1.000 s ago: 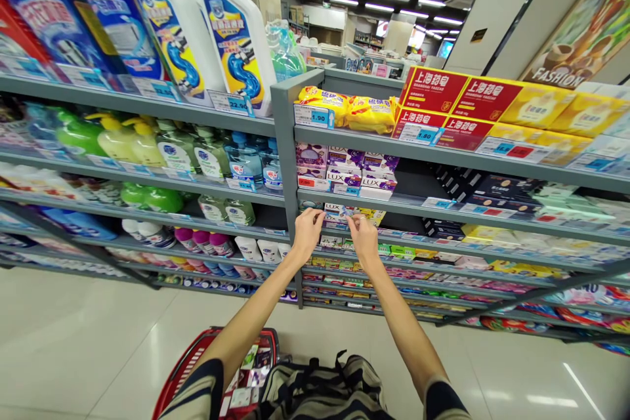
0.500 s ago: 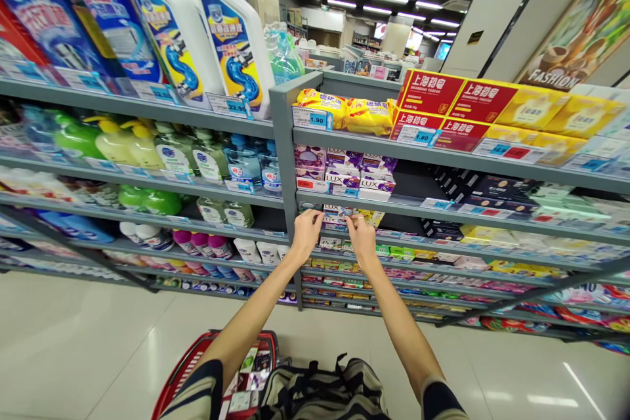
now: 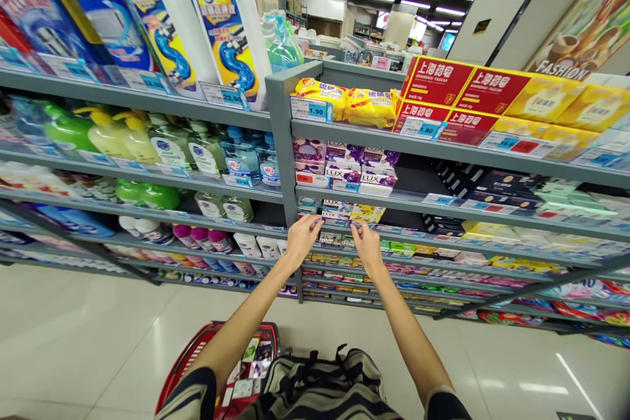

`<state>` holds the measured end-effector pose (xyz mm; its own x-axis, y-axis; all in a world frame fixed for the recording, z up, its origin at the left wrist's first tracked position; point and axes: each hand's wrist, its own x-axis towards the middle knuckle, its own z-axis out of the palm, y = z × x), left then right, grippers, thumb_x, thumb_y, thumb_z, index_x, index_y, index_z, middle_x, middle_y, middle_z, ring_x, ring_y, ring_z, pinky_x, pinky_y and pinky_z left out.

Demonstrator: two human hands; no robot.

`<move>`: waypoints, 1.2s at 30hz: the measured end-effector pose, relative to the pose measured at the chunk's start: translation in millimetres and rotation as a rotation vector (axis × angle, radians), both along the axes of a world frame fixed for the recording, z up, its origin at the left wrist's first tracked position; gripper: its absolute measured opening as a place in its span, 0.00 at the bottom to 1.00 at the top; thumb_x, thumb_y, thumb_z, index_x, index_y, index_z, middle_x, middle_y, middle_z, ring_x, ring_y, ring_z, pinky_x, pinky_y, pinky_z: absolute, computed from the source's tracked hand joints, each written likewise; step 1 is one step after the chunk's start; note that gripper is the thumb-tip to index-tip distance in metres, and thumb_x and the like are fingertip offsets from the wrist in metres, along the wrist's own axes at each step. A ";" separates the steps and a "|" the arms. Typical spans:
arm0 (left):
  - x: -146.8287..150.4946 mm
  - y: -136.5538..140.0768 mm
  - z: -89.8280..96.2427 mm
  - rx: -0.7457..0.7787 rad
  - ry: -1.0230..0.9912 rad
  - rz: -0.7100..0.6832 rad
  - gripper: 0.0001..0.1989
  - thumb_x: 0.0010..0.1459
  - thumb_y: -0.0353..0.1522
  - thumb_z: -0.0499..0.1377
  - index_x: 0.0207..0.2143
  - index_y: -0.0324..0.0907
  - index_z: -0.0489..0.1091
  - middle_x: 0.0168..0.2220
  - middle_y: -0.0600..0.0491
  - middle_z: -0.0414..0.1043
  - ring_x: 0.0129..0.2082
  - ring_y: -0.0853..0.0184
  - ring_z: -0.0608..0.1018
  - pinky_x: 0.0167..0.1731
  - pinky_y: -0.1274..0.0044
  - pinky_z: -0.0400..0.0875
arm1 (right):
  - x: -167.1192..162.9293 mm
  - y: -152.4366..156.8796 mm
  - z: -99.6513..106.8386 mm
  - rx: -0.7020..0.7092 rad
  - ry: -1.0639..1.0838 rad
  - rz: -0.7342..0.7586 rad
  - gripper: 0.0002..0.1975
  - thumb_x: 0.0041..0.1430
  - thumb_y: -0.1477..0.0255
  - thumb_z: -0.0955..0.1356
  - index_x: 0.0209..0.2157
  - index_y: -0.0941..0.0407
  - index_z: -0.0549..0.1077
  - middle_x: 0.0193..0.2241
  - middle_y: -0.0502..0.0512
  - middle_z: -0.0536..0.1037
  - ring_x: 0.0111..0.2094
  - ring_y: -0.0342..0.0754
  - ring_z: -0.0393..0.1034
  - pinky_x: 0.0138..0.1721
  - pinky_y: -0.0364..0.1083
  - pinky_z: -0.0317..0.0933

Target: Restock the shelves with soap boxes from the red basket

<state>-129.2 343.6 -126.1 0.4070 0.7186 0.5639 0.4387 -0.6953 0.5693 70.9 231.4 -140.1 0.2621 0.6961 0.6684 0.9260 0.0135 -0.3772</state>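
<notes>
My left hand [image 3: 302, 238] is at the front edge of the lower soap shelf, fingers curled and pinched together. My right hand [image 3: 368, 246] is opposite it, also with fingertips drawn together at the shelf lip. Anything between the fingertips is too small to make out. Just behind, between the hands, white-and-blue LUX soap boxes [image 3: 336, 209] stand on the shelf. Yellow soap boxes [image 3: 367, 212] are beside them on the right. One shelf up are purple-and-white LUX soap boxes [image 3: 343, 174].
A red shopping basket [image 3: 184, 364] holding several small boxes is on the floor at lower left. A grey upright post [image 3: 285, 144] divides the shelves. Pump bottles [image 3: 170, 144] fill the left side; red soap boxes [image 3: 438, 82] are on the top right shelf.
Both hands have drawn slightly down and apart from the sides of the LUX box, so more of the white-and-blue and yellow boxes shows. The view has shifted slightly.
</notes>
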 end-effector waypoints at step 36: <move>22.1 8.5 -0.5 0.011 0.146 -0.002 0.11 0.71 0.35 0.57 0.46 0.45 0.80 0.42 0.46 0.80 0.32 0.62 0.82 0.28 0.76 0.65 | 10.0 20.6 1.8 -0.139 -0.123 -0.018 0.19 0.77 0.62 0.61 0.49 0.59 0.78 0.37 0.63 0.86 0.31 0.48 0.79 0.29 0.42 0.58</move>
<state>-107.1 352.1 -126.6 0.4863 0.7120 0.5066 0.5152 -0.7019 0.4919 80.9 252.0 -138.3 0.1973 0.7797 0.5943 0.9650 -0.0477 -0.2578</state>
